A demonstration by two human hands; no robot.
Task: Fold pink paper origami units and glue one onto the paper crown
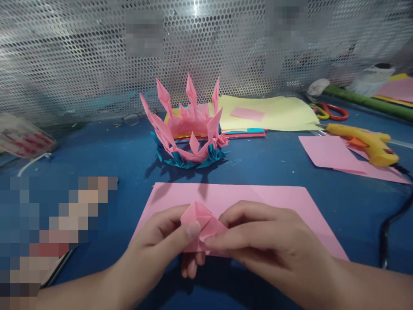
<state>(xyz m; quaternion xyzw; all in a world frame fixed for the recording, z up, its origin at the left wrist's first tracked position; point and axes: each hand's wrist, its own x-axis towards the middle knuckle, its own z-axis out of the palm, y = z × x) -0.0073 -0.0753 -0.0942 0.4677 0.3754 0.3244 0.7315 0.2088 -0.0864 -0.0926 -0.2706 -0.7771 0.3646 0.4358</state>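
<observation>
- Nearest the camera, two bare forearms (97,282) come in from the lower corners, and both hands meet low in the middle of the view.
- Left hand (151,245): the thumb presses on the front of a small piece of folded pink paper (200,211), pinching it against the index finger behind; other fingers curl beneath it.
- Right hand (280,239): thumb and index finger pinch the right corner of the same piece, the other fingers bent in under the palm.
- The folded piece is held up between the hands, its pointed top upward, creases showing on its front.
- Below and behind it, a large pink sheet (277,204) lies flat on the blue worktop (274,168).
- Beyond the sheet stands a paper crown (194,145), with tall pink points and blue leaf shapes (180,161) around its base.
- Behind the crown and to its right, a pale yellow sheet (284,114) lies over a stack of coloured paper (248,134).
- Farther right, a yellow glue gun (372,137) rests partly on pink paper pieces (329,150), near red-handled scissors (345,114).
- At the back rises a perforated metal panel (97,64).
</observation>
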